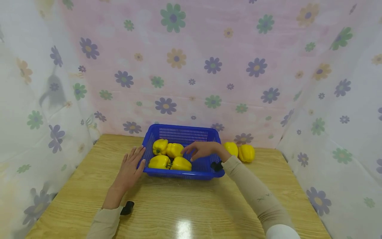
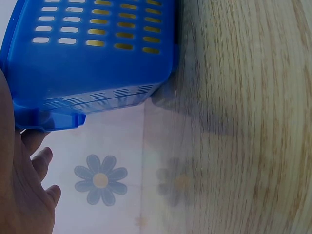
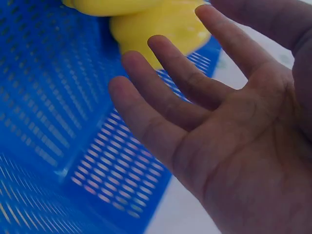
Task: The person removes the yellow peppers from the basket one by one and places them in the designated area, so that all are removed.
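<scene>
Right hand [image 1: 203, 149], loosely spread and empty, hung at the peppers' [image 1: 174, 152] three o'clock; straight-fingered left hand [image 1: 129, 170], gripping nothing, presumably best steadied the basket [image 1: 182, 174] from nine o'clock.

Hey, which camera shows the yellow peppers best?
The head camera: six yellow peppers show there, four in the blue basket and two on the table beside it. The left wrist camera gives only yellow glimpses through the basket. The right wrist camera shows pepper parts, cut off above and partly behind the right hand.
</scene>
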Demonstrator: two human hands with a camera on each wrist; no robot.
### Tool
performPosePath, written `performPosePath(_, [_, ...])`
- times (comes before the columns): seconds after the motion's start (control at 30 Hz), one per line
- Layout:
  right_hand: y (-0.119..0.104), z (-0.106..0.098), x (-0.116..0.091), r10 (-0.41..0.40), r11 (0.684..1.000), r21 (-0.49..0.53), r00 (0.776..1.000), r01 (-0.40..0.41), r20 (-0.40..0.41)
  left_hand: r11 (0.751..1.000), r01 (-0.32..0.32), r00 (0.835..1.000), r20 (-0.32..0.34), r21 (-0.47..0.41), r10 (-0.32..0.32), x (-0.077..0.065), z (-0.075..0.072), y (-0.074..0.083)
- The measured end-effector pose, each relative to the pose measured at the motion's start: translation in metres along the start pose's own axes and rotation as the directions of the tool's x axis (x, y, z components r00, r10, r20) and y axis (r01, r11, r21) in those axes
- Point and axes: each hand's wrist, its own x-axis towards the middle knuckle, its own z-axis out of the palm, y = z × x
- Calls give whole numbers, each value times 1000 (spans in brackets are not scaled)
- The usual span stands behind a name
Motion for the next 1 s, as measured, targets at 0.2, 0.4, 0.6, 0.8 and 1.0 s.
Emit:
performPosePath(0.2, [8, 6, 19, 40, 999, 31, 996, -42, 78, 1000, 7, 1000, 7, 2, -7, 1, 1, -2])
performPosePath(0.4, [11, 6, 26, 145, 982, 109, 985, -155, 93, 1000, 13, 1000, 19, -12, -12, 1, 0, -2])
performPosePath(0.6, [13, 11, 33, 183, 973, 114, 974, -198, 129, 1000, 20, 999, 30, -8, -19, 1, -1, -3])
performPosePath(0.8, [15, 12, 32, 240, 952, 177, 967, -251, 82, 1000, 17, 1000, 26, 1, -17, 2, -2, -2])
performPosePath(1.0, [24, 12, 30, 299, 920, 249, 953, -302, 50, 1000, 18, 1000, 20, 4, -18, 2, -1, -2])
